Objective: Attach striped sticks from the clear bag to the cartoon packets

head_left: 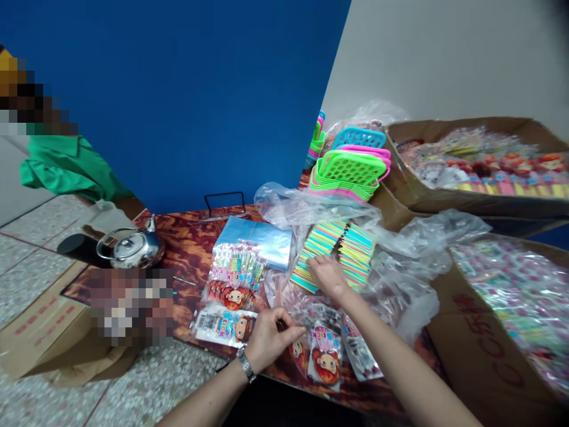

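My right hand [329,276] is on a spread of thin coloured sticks [331,237] in yellow, blue, green and pink, its fingers curled down onto them at the near left. The sticks lie in two rows on clear plastic. My left hand [272,339], with a metal watch [246,364] at the wrist, is closed with thumb and forefinger together; what is between them I cannot make out. Just right of it lie printed packets [324,356] with a cartoon face. Left of it are another printed packet [226,326] and a stack of printed bags [233,279].
Blue plastic sheets [253,237] lie behind the bags. Coloured baskets [351,166] are stacked at the back. Open cartons [471,332] of packets line the right side. A metal kettle [131,248] stands left. A person in a green shirt [73,166] is beyond it.
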The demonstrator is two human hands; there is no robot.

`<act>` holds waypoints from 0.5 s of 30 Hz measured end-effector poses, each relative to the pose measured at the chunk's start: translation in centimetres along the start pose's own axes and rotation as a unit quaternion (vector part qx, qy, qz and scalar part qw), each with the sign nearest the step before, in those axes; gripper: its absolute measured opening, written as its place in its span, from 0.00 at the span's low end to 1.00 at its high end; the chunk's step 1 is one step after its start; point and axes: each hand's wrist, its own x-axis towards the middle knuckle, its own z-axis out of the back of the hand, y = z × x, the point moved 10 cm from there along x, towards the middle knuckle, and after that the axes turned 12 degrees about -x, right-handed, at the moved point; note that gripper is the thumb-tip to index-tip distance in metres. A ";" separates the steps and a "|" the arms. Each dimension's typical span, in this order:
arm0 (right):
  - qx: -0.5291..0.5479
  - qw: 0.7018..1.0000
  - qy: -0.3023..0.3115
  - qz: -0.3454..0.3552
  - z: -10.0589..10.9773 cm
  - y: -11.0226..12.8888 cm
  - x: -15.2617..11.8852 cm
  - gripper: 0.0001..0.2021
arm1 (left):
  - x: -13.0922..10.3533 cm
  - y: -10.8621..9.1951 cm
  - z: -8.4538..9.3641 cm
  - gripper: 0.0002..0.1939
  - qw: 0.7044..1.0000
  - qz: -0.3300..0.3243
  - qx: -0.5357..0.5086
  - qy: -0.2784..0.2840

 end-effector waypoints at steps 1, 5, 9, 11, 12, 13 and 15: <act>-0.007 1.000 0.001 -0.013 -0.1 -0.6 0.2 0.10 | 0.0 0.0 0.0 0.13 1.000 0.001 0.002 0.001; -0.029 0.999 0.003 -0.043 -0.6 -1.3 1.0 0.15 | 0.1 0.2 -0.1 0.13 1.000 -0.003 0.016 0.004; -0.037 0.999 0.005 -0.035 -1.7 -0.5 1.3 0.09 | 0.1 0.1 0.0 0.12 1.000 -0.010 0.014 0.000; -0.036 0.999 0.005 -0.030 -2.1 -0.2 1.3 0.08 | 0.1 0.1 0.1 0.12 1.000 -0.010 0.009 -0.004; -0.034 0.999 0.006 -0.029 -2.2 -0.1 1.4 0.08 | 0.2 0.1 0.1 0.12 1.000 -0.009 0.006 -0.004; -0.032 0.999 0.006 -0.029 -2.3 0.0 1.4 0.08 | 0.2 0.1 0.1 0.12 1.000 -0.008 0.004 -0.004; -0.025 0.999 0.009 -0.031 -2.3 0.1 1.5 0.09 | 0.2 0.2 0.0 0.12 1.000 -0.008 0.000 -0.003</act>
